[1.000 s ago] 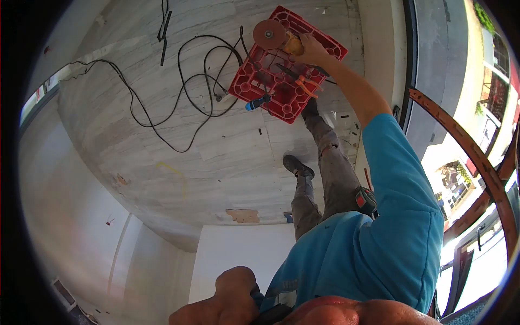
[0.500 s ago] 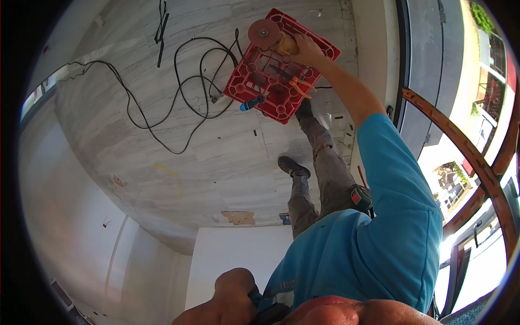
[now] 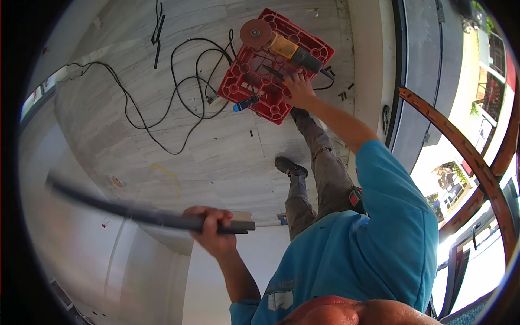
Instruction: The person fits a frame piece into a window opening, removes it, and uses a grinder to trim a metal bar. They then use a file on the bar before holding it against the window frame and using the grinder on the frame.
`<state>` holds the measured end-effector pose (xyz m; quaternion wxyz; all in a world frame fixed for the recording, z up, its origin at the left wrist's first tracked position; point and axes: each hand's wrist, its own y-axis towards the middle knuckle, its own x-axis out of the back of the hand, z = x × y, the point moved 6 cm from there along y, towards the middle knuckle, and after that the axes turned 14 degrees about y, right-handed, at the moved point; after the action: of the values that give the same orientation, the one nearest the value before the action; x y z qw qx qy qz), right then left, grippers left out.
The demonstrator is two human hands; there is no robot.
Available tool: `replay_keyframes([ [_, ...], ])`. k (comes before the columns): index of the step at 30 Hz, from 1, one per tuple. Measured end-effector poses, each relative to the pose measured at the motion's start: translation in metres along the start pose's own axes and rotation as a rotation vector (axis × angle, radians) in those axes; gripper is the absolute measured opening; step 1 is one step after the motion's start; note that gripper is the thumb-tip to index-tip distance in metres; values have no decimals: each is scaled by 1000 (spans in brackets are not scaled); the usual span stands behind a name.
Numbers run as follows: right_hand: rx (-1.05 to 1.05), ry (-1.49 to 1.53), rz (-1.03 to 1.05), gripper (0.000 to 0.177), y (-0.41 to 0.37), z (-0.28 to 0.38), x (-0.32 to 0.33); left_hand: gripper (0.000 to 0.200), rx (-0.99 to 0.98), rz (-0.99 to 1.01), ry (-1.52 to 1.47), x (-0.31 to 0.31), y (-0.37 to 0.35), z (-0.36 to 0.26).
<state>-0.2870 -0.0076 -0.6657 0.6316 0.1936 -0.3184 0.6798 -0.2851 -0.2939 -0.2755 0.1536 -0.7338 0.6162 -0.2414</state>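
Observation:
My left hand [image 3: 210,230] is raised at the lower left, wrapped round one end of a long black strip [image 3: 130,211]. The strip looks like a channelled profile; its far end is blurred. My right hand [image 3: 299,89] reaches down to the upturned red crate [image 3: 232,89], its fingers closing over the handles of a pair of pliers, which it hides. Only the dark pliers jaws [image 3: 273,71] show past my fingers. Just above that hand an angle grinder [image 3: 284,47] with a brown disc lies on the crate. A blue-and-black screwdriver [image 3: 246,103] rests at the crate's near left edge.
Black cable [image 3: 181,81] loops across the tiled floor left of the crate. More black strips [image 3: 158,40] lie farther off. Short dark scraps [image 3: 343,96] are scattered right of the crate. A door frame [image 3: 398,70] and rust-brown curved bars [image 3: 460,127] stand at the right.
My right hand has moved from the angle grinder to the pliers, leaving the grinder lying on the crate. My left hand has come up into view holding the black strip.

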Motion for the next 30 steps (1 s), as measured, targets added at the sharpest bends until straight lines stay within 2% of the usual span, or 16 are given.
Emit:
replay_keyframes([
  [1, -82, -134, 39, 60, -4, -2, -6, 29, -2, 2, 4, 0, -1, 14],
  [3, -96, -137, 31, 63, -2, -7, -14, 28, 221, -75, 215, 5, -9, 53],
  [8, -110, -162, 21, 65, 0, -19, -36, 28, 202, -45, 367, 10, -23, 95],
  [10, -289, -70, 154, 60, -6, -18, -32, 31, 158, -23, 465, 15, -27, 101],
  [11, -283, -61, 152, 60, -14, -7, -25, 39, 173, 34, 411, 13, -29, 104],
  [12, -440, 400, 89, 54, -31, -1, -18, 48, 192, 87, 356, 13, -33, 107],
  [13, -586, 862, 29, 47, -46, 3, -14, 48, 188, 71, 359, 18, -35, 109],
  [15, -857, 1606, 608, 47, -106, -4, -61, 60, 243, 203, 407, 21, -42, 118],
  [17, -886, 1576, 445, 45, -152, 95, 35, 57, 203, 242, 476, 16, -51, 105],
  [19, -817, 1477, 566, 35, -196, 147, 81, 53, 136, 414, 522, 10, -64, 95],
  [20, -802, 1469, 549, 35, -216, 170, 101, 47, 95, 509, 559, 6, -71, 87],
  [22, -339, 907, 446, 35, -236, 211, 152, 45, 88, 601, 504, 3, -87, 77],
  [23, -330, 891, 414, 35, -248, 224, 170, 42, 108, 686, 461, 1, -100, 74],
  [25, -173, 553, 313, 40, -273, 253, 202, 40, 60, 766, 457, 7, -121, 68],
  [28, -11, 401, 136, 42, -320, 275, 218, 37, -12, 886, 461, 11, -147, 63],
  [30, -4, 386, 84, 44, -352, 300, 224, 35, -38, 960, 483, 25, -168, 66],
])
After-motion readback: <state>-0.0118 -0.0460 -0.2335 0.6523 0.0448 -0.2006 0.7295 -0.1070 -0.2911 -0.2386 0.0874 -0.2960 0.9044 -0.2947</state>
